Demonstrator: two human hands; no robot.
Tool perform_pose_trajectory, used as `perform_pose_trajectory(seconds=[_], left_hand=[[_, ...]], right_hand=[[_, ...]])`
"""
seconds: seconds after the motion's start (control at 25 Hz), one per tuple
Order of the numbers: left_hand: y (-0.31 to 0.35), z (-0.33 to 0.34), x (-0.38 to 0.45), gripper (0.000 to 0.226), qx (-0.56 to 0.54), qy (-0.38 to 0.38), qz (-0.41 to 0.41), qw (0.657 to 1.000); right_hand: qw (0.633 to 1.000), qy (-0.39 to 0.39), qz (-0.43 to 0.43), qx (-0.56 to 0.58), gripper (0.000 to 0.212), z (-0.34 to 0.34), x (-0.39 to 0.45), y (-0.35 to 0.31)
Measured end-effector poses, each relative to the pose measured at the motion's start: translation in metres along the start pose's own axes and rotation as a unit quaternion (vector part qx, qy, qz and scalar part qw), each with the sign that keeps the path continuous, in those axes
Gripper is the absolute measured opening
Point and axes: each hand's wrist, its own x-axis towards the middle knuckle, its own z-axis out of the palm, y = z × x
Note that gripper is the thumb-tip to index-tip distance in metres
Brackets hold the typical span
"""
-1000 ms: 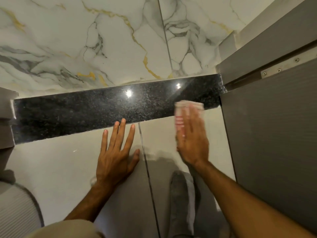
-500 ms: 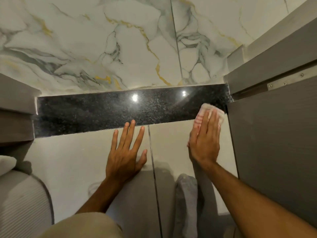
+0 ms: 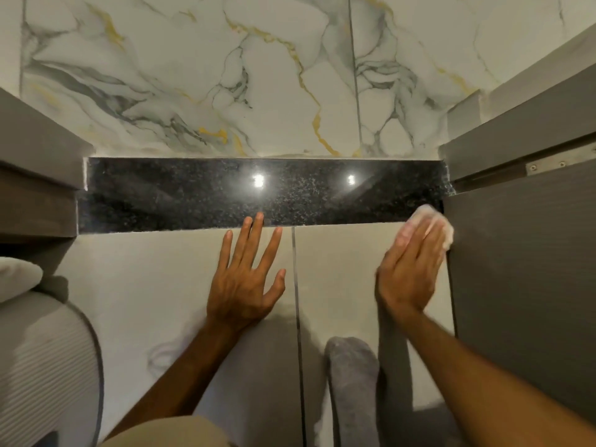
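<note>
One pale cloth (image 3: 427, 212) (blurred, bunched) lies under the right hand (image 3: 409, 275), fingers (image 3: 419, 241) straight and pressed together.

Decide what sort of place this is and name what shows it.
Probably an indoor doorway, perhaps in a home: a black granite threshold lies between beige floor tiles and marble-patterned tiles, and a grey door stands beside the cloth under the right hand.

Right: grey panel (image 3: 522, 269) stands just beside my right hand (image 3: 411, 269); no passage there.
Left: grey frame (image 3: 35, 195) walls that side.
Middle: I see bare floor tile (image 3: 335, 262), passable.
Ahead: black strip (image 3: 193, 195) lies flat, open.
</note>
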Motion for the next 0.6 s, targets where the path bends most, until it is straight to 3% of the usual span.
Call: perform_pose_trajectory(seconds=[0.08, 0.2, 0.28, 0.32, 0.44, 0.52, 0.6], left_hand=[[-0.004, 0.003, -0.001, 0.074, 0.012, 0.007, -0.015, 1.000], [-0.006, 0.002, -0.011, 0.073, 0.040, 0.020, -0.047, 0.998], [-0.006, -0.009, -0.026, 0.071, 0.056, 0.022, -0.064, 0.996], [-0.010, -0.015, -0.035, 0.071, 0.059, 0.017, -0.074, 0.995], [-0.032, -0.027, -0.058, 0.071, 0.077, 0.001, -0.115, 0.990], [-0.047, -0.030, -0.068, 0.072, 0.088, 0.000, -0.144, 0.986], [-0.052, -0.027, -0.074, 0.072, 0.089, 0.010, -0.163, 0.983]], right_hand=[[1.000, 0.020, 0.015, -0.011, 0.065, 0.016, 0.052, -0.050], [0.980, 0.002, -0.198, 0.004, 0.064, 0.029, 0.046, -0.115], [0.942, -0.039, -0.333, 0.028, 0.068, 0.026, -0.004, -0.104], [0.936, -0.060, -0.344, 0.042, 0.072, 0.019, -0.027, -0.087], [0.960, -0.074, -0.261, 0.063, 0.076, 0.004, -0.050, -0.040], [0.978, -0.034, -0.199, 0.051, 0.071, 0.010, -0.020, -0.068], [0.976, 0.015, -0.214, 0.050, 0.068, 0.019, 0.016, -0.134]])
